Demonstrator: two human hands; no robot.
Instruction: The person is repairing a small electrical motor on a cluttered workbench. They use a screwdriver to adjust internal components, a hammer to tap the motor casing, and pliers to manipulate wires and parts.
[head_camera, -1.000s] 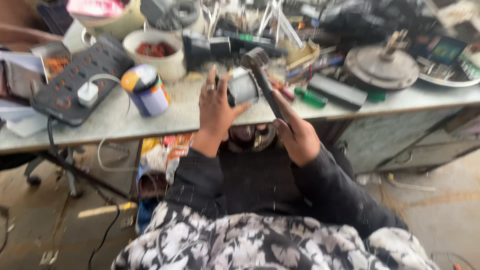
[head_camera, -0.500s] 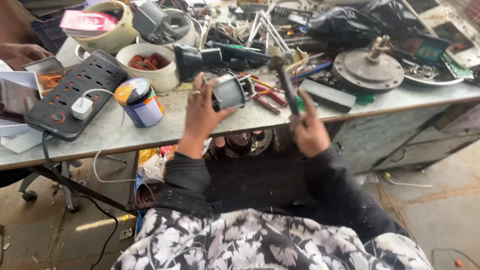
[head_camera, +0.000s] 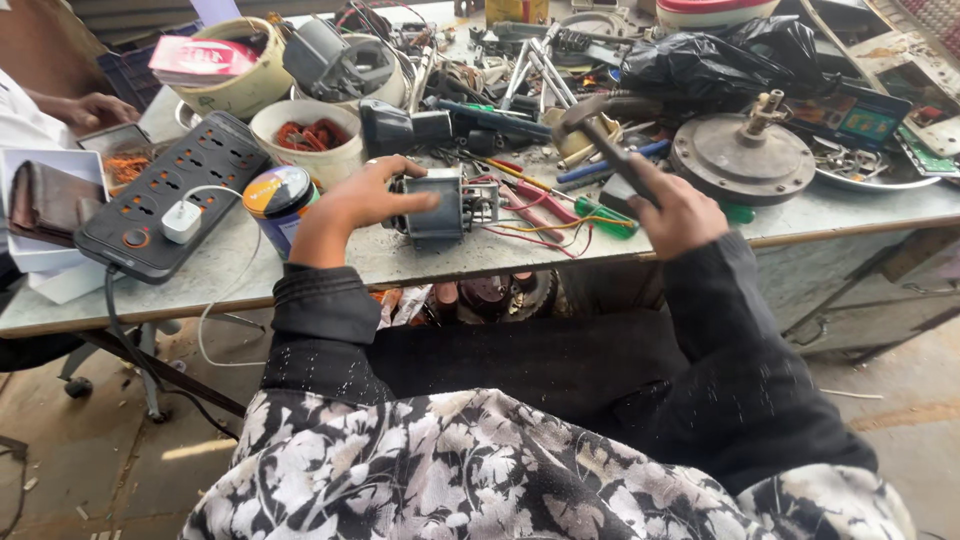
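My left hand (head_camera: 360, 203) grips a small grey electric motor (head_camera: 445, 207) that rests on the workbench top (head_camera: 330, 265), with coloured wires trailing to its right. My right hand (head_camera: 675, 213) is closed around the dark handle of a hammer (head_camera: 600, 125), whose head is raised above and to the right of the motor. Both forearms wear dark sleeves. A green-handled screwdriver (head_camera: 605, 218) lies just left of my right hand.
A black power strip (head_camera: 165, 195) with a white plug lies at left beside a round tin (head_camera: 280, 200). White bowls (head_camera: 305, 140), pliers, wrenches, a black bag (head_camera: 715, 60) and a round metal disc with a shaft (head_camera: 742, 152) crowd the bench. Another person's hand (head_camera: 95, 108) shows far left.
The motor has come down from in front of me onto the bench under my left hand. The hammer in my right hand has swung up and to the right.
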